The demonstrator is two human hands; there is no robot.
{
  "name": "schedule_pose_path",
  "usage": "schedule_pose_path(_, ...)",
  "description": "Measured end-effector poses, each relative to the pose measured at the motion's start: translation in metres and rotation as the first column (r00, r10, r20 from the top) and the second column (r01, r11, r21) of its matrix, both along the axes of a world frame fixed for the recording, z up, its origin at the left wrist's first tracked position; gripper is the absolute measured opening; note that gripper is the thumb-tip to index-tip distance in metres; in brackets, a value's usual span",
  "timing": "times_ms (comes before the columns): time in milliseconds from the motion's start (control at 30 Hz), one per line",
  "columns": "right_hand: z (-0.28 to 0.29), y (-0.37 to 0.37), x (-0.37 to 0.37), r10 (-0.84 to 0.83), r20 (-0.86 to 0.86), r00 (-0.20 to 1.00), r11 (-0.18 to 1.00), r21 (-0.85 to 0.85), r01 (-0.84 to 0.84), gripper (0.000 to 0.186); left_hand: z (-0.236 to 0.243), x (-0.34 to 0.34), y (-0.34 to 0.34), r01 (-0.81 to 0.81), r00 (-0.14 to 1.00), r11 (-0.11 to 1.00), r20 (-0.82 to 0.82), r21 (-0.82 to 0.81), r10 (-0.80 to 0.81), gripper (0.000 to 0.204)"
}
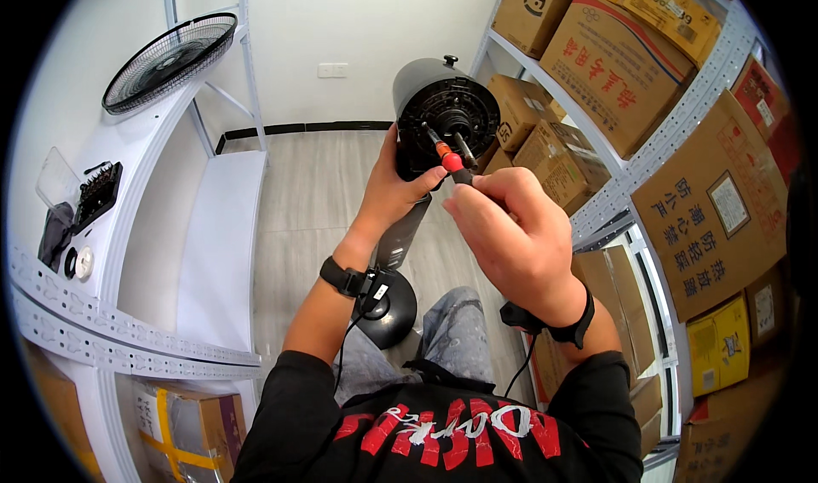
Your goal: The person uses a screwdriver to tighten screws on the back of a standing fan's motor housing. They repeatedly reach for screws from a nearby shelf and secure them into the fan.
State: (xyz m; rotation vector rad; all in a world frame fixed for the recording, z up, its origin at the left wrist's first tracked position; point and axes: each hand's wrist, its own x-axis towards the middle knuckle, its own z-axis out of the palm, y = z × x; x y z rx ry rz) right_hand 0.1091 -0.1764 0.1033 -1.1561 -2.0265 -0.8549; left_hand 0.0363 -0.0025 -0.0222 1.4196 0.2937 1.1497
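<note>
In the middle stands a pedestal fan, with its dark grey motor head (pixel 417 87) bare at the front, so the round inner face and the metal shaft (pixel 465 149) show. My left hand (pixel 394 181) is closed around the lower left side of the head. My right hand (pixel 520 232) grips the black end of a screwdriver (pixel 452 161) with red and orange parts. Its tip lies at the left part of the motor's face; whether it sits in a screw is too small to tell. Below are the fan's pole (pixel 400 236) and round black base (pixel 394 313).
On the white shelf (pixel 141 155) at left lie a black fan grille (pixel 175 61), a screwdriver bit set (pixel 98 195), a dark cloth (pixel 56 234) and a small white round part (pixel 83 262). Shelves with cardboard boxes (pixel 618 70) rise at right. A taped box (pixel 192 432) sits lower left.
</note>
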Motion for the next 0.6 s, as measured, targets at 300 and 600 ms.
schedule_pose_path(300, 0.007, -0.006, 0.002, -0.034, 0.058, 0.998, 0.981, -0.189, 0.044, 0.026, -0.008, -0.01, 0.035, 0.134, 0.991, 0.984, -0.036, 0.121, -0.13, 0.125)
schedule_pose_path(600, 0.005, -0.004, 0.008, -0.01, 0.087, 0.996, 0.998, -0.061, 0.016, 0.025, -0.003, 0.012, 0.084, 0.413, 0.902, 0.909, 0.163, -0.063, -0.399, 0.089)
